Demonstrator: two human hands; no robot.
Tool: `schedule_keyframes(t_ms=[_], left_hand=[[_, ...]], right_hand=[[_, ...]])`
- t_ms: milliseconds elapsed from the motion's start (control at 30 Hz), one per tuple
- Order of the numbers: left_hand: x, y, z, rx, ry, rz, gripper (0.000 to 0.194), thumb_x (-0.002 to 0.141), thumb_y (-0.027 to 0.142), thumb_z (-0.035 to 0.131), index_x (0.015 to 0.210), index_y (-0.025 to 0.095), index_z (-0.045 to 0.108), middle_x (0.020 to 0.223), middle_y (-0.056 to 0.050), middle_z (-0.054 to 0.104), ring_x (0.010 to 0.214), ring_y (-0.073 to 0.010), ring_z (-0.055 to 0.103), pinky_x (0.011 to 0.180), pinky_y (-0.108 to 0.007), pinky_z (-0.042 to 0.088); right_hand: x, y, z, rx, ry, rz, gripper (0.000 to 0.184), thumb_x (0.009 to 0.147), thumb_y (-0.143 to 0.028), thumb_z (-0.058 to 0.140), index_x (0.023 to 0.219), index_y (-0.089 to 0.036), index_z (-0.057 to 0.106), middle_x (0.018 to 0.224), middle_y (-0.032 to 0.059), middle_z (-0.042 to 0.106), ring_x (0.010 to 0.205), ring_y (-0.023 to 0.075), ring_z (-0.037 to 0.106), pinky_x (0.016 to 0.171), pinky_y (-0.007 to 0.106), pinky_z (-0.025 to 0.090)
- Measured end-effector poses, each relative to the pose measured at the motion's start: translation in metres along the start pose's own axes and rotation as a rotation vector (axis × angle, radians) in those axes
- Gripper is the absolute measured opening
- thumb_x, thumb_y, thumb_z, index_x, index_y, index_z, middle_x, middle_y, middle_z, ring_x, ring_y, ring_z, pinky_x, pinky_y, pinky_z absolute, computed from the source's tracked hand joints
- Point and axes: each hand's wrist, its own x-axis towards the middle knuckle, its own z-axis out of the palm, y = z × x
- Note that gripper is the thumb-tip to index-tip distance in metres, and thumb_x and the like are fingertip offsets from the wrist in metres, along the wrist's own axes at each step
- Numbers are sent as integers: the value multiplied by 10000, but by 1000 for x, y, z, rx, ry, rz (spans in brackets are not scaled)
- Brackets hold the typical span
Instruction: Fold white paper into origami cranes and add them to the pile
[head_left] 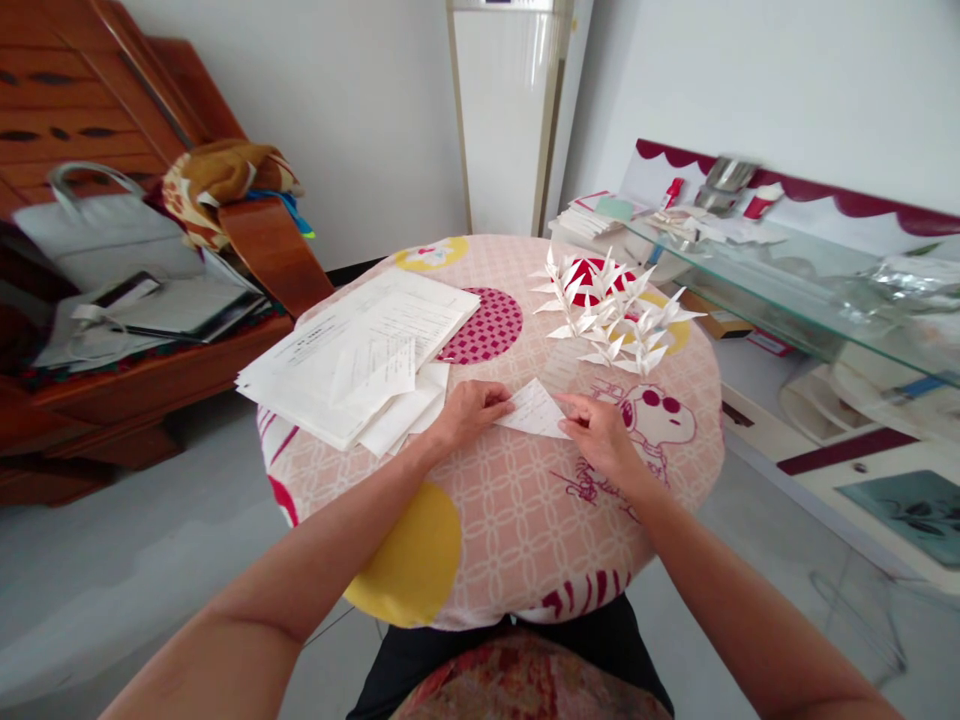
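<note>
wooden seat (262,260): off the left edge of the surface (510,530), with a grey bag (97,240) and a brown patterned cloth (232,170) on it.
paper stack (300,370): lying flat by the left edge of the surface, a little askew, printed lines on the upper sheets; a small lined slip (390,368) rests on top.
white sheets (412,405): partly under the near side of the paper stack.
left hand (474,408): grip narrow, thumb and fingers pinching the left corner of the folded paper (531,410).
folded paper: a white triangle with faint writing, point towards the far edge, held between the hands near the middle of the surface, between the paper stack and the printed dog (666,418).
right hand (592,425): grip narrow, thumb and forefinger at the right corner of the folded paper.
paper cranes (607,310): a close group of white ones towards the far right edge of the surface, wings raised, beyond the right hand; a red printed circle shows among them.
glass shelf (787,290): off the right edge, holding papers, a red-and-white cup (763,202) and clear plastic (915,280).
</note>
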Motion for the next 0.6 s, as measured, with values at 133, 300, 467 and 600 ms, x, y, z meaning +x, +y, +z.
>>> schedule_keyframes(t_ms=[133, 300, 467, 600], left_hand=[[3, 0, 5, 118, 10, -44, 123, 871, 251, 610, 840, 166, 692, 672, 17, 642, 613, -119, 539, 589, -246, 330], [3, -2, 12, 137, 59, -67, 202, 854, 237, 661, 1051, 196, 668, 761, 10, 713, 672, -144, 623, 632, -244, 405], [4, -2, 13, 188, 88, -63, 176, 872, 263, 654, 1036, 204, 671, 809, -4, 738, 704, -154, 655, 651, -254, 427], [6, -1, 13, 219, 90, -74, 167, 873, 275, 661, 1024, 206, 678, 836, -7, 749, 716, -160, 662, 650, -259, 431]], right_hand=[[-5, -5, 0, -100, 2, 8, 470, 796, -152, 551, 1236, -151, 715, 717, 29, 716, 659, 181, 614, 671, 287, 461], [-7, -7, 0, -196, -24, 4, 380, 835, -141, 543, 1141, -167, 768, 1056, 116, 780, 921, 233, 708, 866, 342, 514], [-6, -4, 1, -236, -26, 11, 328, 855, -145, 550, 1074, -182, 791, 1080, 119, 779, 960, 248, 723, 879, 354, 524], [-4, -2, 1, -230, -31, 27, 306, 849, -146, 557, 1024, -190, 804, 1053, 108, 785, 951, 250, 722, 873, 354, 521]])
